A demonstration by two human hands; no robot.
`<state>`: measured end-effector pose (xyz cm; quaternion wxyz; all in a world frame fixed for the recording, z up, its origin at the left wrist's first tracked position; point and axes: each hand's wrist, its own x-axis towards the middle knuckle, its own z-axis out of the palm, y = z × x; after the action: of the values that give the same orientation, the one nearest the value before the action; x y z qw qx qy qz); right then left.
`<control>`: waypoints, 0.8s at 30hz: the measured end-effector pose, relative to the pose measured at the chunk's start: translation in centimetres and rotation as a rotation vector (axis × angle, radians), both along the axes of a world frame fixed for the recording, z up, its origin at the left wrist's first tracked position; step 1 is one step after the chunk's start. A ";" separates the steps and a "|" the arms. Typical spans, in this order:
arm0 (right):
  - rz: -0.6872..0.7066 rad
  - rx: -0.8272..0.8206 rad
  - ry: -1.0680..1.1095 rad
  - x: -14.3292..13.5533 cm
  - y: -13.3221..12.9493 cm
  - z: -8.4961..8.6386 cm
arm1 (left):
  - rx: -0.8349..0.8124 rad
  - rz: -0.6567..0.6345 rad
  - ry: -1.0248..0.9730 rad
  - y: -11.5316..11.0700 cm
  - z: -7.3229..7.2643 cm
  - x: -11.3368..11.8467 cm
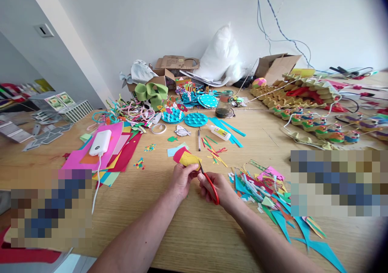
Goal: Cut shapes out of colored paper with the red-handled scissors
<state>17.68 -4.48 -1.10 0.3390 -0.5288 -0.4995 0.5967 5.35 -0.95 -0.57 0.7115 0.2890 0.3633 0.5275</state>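
Note:
My left hand point(183, 179) pinches a piece of yellow paper point(188, 159) with a red piece point(179, 154) behind it. In my right hand point(214, 186) are red-handled scissors point(212, 187), their blades at the right edge of the yellow paper. Just beyond lie a light blue paper point(176, 150), a green fish cutout point(172, 138), a white fish cutout with a dark outline point(183, 131) and a pen point(199, 140). A glue bottle point(220, 132) lies on its side, near thin coloured strips point(222, 160).
Coloured sheets point(125, 152) under a white power bank point(100, 142) are at left. Paper scraps point(273, 196) spread at right. Blue scalloped discs point(196, 119), a glass jar point(224, 104) and egg cartons point(273, 97) stand farther back on the wooden table point(121, 216).

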 end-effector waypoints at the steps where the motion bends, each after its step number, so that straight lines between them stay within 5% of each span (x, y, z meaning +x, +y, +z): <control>1: 0.001 0.001 0.001 0.0 0.0 0.0 | 0.000 -0.002 0.003 0.0 0.0 0.0; 24: 0.008 -0.013 -0.009 -0.2 -0.1 0.6 | -0.016 -0.003 0.005 -0.1 -0.1 0.0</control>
<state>17.52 -4.62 -0.51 0.3308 -0.5317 -0.4993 0.5988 5.32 -1.00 -0.68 0.7136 0.2854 0.3689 0.5228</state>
